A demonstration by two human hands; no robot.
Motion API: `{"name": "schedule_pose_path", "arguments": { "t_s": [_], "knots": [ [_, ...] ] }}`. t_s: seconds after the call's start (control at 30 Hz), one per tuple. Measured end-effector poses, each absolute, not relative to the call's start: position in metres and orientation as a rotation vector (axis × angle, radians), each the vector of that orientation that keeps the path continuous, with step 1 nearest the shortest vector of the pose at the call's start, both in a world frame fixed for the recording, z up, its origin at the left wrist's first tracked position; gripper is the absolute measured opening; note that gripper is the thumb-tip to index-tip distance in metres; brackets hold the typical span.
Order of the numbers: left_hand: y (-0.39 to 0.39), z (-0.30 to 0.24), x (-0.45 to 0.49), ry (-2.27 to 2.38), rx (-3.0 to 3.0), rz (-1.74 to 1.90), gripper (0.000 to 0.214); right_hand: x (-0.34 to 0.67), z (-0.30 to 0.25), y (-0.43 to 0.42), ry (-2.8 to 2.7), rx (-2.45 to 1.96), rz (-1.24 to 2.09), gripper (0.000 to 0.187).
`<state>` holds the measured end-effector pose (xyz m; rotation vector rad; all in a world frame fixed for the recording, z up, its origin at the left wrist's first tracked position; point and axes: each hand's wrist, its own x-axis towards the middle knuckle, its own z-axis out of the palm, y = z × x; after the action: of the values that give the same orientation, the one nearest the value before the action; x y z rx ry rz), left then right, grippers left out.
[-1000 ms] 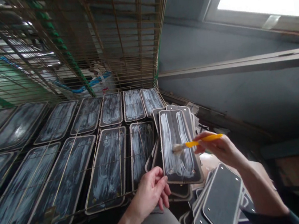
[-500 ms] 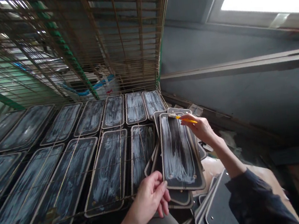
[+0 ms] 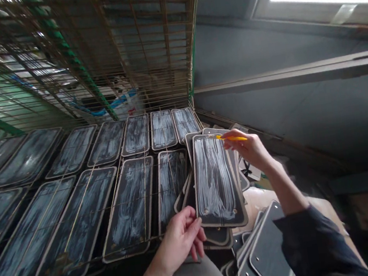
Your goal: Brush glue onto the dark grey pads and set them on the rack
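My left hand [image 3: 183, 236] pinches the near left corner of a dark oblong panel [image 3: 215, 181] streaked with white paste, which lies on top of a small stack of like panels. My right hand [image 3: 248, 147] grips a yellow-handled brush [image 3: 230, 138]. Its bristles touch the far end of that panel. A dark sleeve covers my right forearm.
Two rows of several coated panels [image 3: 128, 206] lie on a wire rack [image 3: 77, 202] to the left. Wire shelving [image 3: 118, 51] rises behind them. A pile of uncoated grey panels [image 3: 269, 249] sits at lower right. A grey wall and window ledge [image 3: 297, 73] run along the right.
My right hand has swept the brush from the panel's middle up to its far end, spreading white streaks along it. My left hand has kept its hold on the near corner.
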<state>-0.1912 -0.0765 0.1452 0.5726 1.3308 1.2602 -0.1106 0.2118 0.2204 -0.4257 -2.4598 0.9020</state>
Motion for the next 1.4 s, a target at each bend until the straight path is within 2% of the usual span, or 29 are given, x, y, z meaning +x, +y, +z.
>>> {"name": "schedule_pose_path", "arguments": {
  "t_s": [0.17, 0.3, 0.57, 0.73, 0.87, 1.1, 1.4],
  "knots": [
    [-0.077, 0.148, -0.19, 1.356, 0.583, 1.267, 0.029, -0.131, 0.195, 0.223, -2.509, -0.445, 0.652, 0.024],
    [-0.078, 0.148, -0.19, 1.351, 0.565, 1.293, 0.028, -0.109, 0.201, 0.201, -2.645, -0.381, 0.588, 0.022],
    [-0.076, 0.147, -0.189, 1.28, 0.512, 1.327, 0.032, -0.021, 0.234, 0.112, -2.826, -0.276, 0.944, 0.018],
    [-0.077, 0.148, -0.188, 1.31, 0.538, 1.319, 0.03, 0.008, 0.228, 0.073, -2.743, -0.341, 1.236, 0.013],
    [-0.078, 0.148, -0.186, 1.342, 0.554, 1.317, 0.027, 0.022, 0.222, 0.066, -2.645, -0.392, 1.296, 0.017],
    [-0.075, 0.15, -0.182, 1.378, 0.572, 1.296, 0.029, 0.033, 0.219, 0.09, -2.401, -0.674, 1.008, 0.018],
    [-0.073, 0.159, -0.177, 1.294, 0.438, 1.394, 0.03, 0.031, 0.238, 0.093, -2.482, -0.554, 0.76, 0.016]
  ]
}}
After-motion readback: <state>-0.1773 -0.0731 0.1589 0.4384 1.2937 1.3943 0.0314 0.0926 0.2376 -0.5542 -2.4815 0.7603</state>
